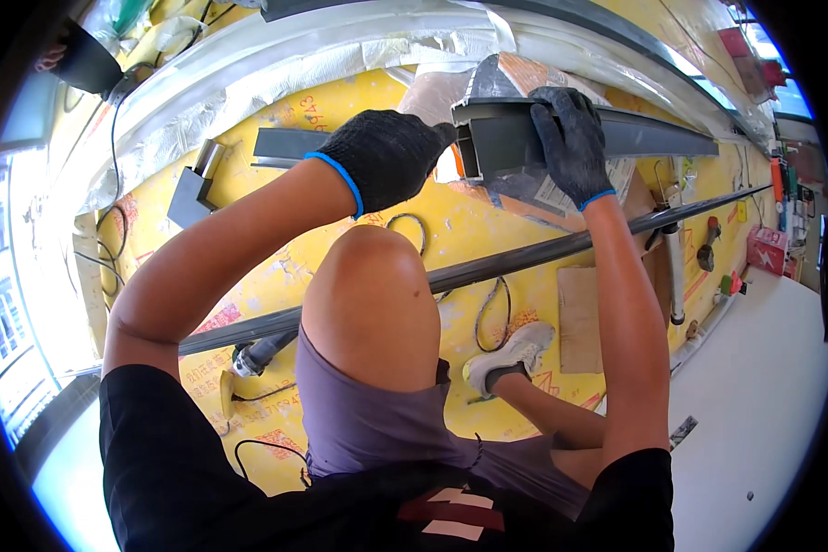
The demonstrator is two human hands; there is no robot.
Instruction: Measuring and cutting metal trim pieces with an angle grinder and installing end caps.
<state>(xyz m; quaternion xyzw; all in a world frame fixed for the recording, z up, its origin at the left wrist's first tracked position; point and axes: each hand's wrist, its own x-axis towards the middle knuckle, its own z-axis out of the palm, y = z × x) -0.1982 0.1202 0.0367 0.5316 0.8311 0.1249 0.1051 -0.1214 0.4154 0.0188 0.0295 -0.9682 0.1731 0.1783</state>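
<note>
A dark grey hollow metal profile, like a window-frame section, is raised in front of me with its cut end facing left. My right hand, in a black glove with a blue cuff, is wrapped over its top and far side. My left hand, gloved the same way, is closed right at the cut end; its fingertips meet by the profile's edge, and whatever they pinch is hidden. Below the profile lies a plastic-wrapped bundle. Left of my left hand, a short grey profile piece lies on the yellow floor covering.
A long dark bar crosses the floor beside my raised knee. An angled grey corner piece lies left. A power tool with cable is near my knee. Plastic-wrapped lengths curve along the far side; cardboard lies right.
</note>
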